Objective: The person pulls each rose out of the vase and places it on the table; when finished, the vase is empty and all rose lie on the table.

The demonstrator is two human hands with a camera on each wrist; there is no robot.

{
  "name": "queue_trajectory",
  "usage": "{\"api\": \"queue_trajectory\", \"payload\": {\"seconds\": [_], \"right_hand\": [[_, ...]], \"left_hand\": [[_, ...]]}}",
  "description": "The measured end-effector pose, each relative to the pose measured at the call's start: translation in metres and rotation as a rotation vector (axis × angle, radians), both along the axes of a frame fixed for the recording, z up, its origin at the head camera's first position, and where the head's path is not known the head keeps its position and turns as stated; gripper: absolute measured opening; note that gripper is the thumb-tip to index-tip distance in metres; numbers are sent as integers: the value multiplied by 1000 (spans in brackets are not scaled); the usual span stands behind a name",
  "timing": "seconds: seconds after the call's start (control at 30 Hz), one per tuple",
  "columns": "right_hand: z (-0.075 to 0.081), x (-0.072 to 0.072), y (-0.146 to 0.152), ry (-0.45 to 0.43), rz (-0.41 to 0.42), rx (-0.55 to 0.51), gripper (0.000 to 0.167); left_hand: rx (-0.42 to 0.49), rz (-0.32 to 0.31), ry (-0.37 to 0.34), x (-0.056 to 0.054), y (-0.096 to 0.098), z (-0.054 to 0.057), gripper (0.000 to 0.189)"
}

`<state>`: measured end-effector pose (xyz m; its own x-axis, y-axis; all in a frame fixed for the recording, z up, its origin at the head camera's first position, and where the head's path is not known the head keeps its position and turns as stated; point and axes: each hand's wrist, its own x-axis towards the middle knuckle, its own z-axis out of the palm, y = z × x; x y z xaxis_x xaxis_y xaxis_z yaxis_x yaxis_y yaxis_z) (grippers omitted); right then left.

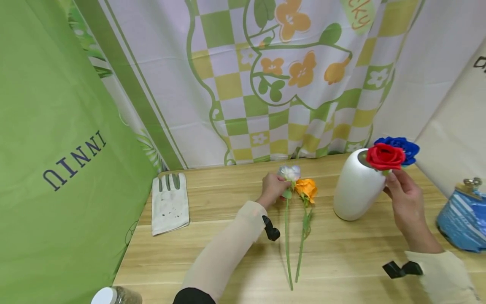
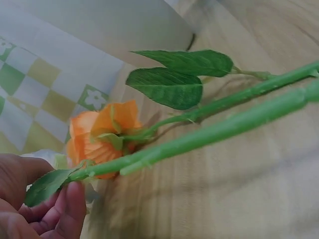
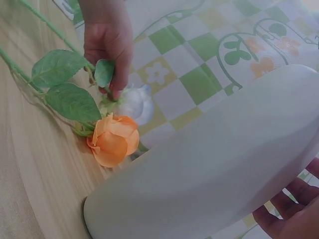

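Note:
My left hand (image 1: 274, 188) pinches the stem of a white artificial rose (image 1: 289, 172) just below its bloom. The white rose's long green stem (image 2: 214, 132) stretches over the tabletop. Beside it lies an orange rose (image 1: 306, 190) with green leaves (image 3: 72, 102). My right hand (image 1: 408, 202) holds a white vase (image 1: 357, 190) at its upper right side, with several fingers (image 3: 286, 206) against its wall. From the vase's mouth lean a red rose (image 1: 385, 156) and a blue rose (image 1: 408, 150); their stems are mostly hidden.
On the wooden table (image 1: 228, 185), a white glove (image 1: 170, 204) lies at the left. A white-lidded jar (image 1: 115, 295) stands at the front left. A blue clasp pouch (image 1: 463, 219) is at the right. Patterned cloth (image 1: 243, 109) hangs behind, green cloth (image 1: 57, 126) at the left.

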<state>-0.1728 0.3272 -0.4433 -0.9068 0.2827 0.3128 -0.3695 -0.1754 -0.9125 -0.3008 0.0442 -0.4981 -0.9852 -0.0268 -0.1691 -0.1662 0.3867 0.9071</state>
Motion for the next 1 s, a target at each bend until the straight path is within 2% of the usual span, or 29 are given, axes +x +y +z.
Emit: {"api": "queue_trajectory", "payload": {"seconds": [0.13,0.4,0.63,0.77,1.0], "right_hand": [[1,0,0,-4,-5,2,30],[2,0,0,-34,-18,29,29],[1,1,0,-18,-19,21,29],[1,1,0,-16,-19,15,30],[1,0,0,-15,-18,10,29]], "left_hand": [[-17,0,-20,2,1,-5,40],[-34,16,12,4,3,-8,37],[-40,13,-34,5,2,-17,38],[-42,23,-31,4,1,-21,32],[-66,34,-39,4,0,-19,23]]}}
